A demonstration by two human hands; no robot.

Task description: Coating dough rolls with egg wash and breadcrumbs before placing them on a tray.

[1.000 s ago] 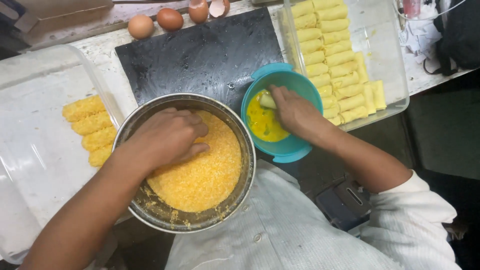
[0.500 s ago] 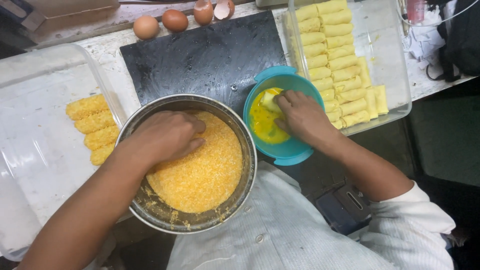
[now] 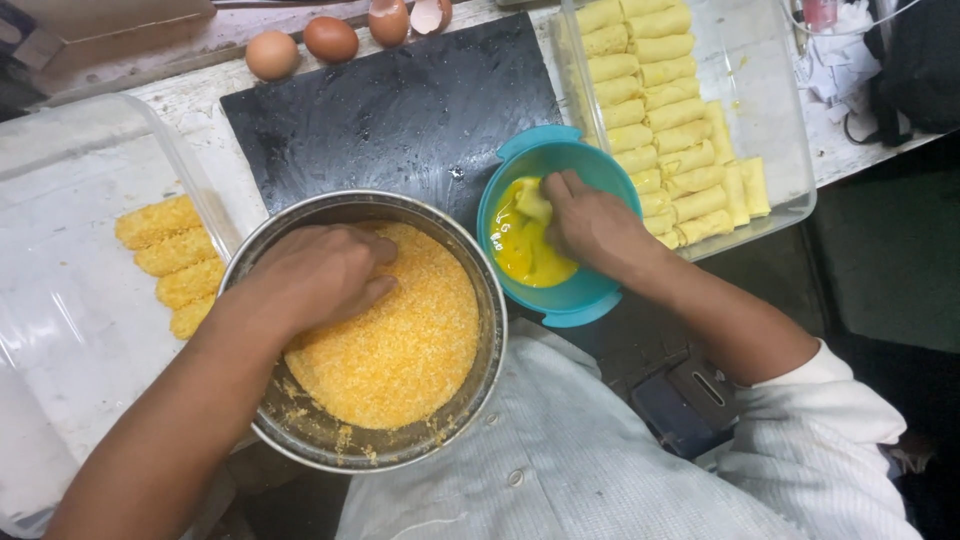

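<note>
Touching fingers (image 3: 562,190): roll (image 3: 533,200) in egg.

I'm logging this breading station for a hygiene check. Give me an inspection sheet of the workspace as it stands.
Surface: worn pale counter under a black board.
Job's things: metal bowl of orange crumbs; teal bowl of beaten egg with one roll; right tray of plain rolls; left tray with four crumbed rolls.
Clutter: two whole eggs, broken shells.
Grips: left hand in the crumbs; right hand on the roll.
Cables: thin white one, top right.
Surroundings: dark bag, crumpled paper.
</note>
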